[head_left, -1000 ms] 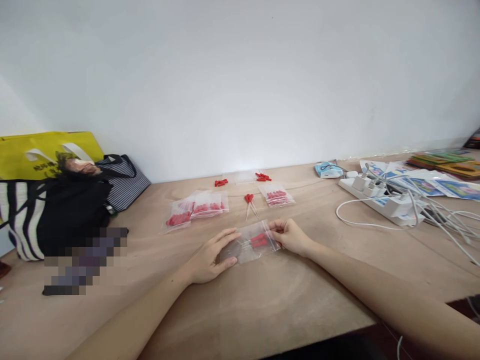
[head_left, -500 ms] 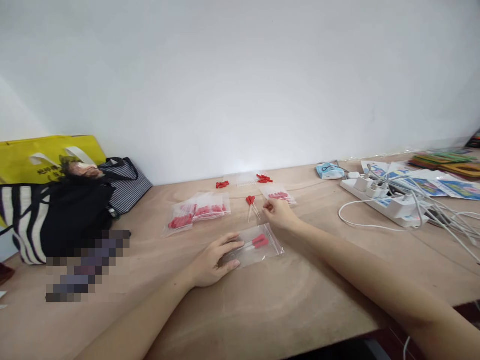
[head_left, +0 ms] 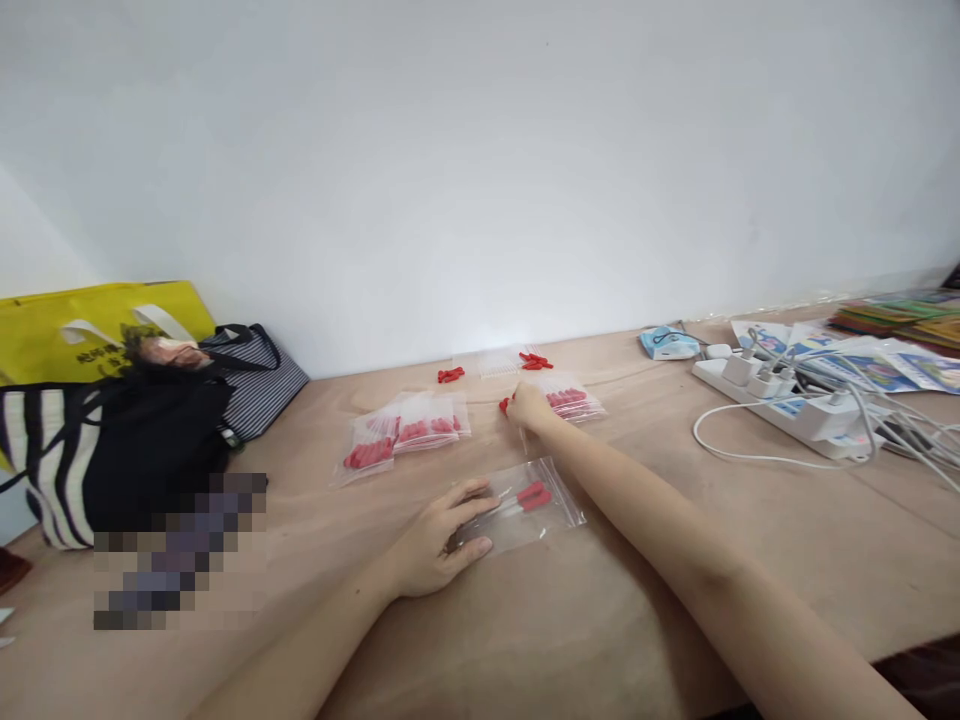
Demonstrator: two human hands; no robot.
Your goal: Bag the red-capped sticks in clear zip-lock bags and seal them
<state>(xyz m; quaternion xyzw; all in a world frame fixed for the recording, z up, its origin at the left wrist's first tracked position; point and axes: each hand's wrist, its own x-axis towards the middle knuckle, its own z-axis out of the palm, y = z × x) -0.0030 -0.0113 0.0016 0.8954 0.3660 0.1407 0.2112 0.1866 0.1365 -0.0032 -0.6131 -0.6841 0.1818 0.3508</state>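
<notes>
My left hand (head_left: 442, 538) lies with fingers apart on the left end of a clear zip bag (head_left: 499, 535). Inside that bag are a few thin pale sticks with red handles (head_left: 534, 496). My right hand (head_left: 529, 408) reaches farther out, its fingers pinched at a small bunch of red-handled sticks (head_left: 506, 403); the hand covers most of them. Just right of it lies a filled bag of red-handled pieces (head_left: 570, 398). To the left, filled zip bags (head_left: 427, 430) overlap, with another filled bag (head_left: 369, 455) beside them.
Loose red pieces (head_left: 451, 375) and more red pieces (head_left: 535, 361) lie near the wall, around clear plastic (head_left: 499, 365). A power strip (head_left: 784, 410) with cables, a blue mask (head_left: 669, 343) and printed sheets (head_left: 885, 362) occupy the right. Bags, including a black one (head_left: 157, 440), stand left.
My right hand has moved slightly left and away from me, from beside the small bunch of red-handled sticks onto it. My left hand stays on the clear bag. The view has shifted slightly.
</notes>
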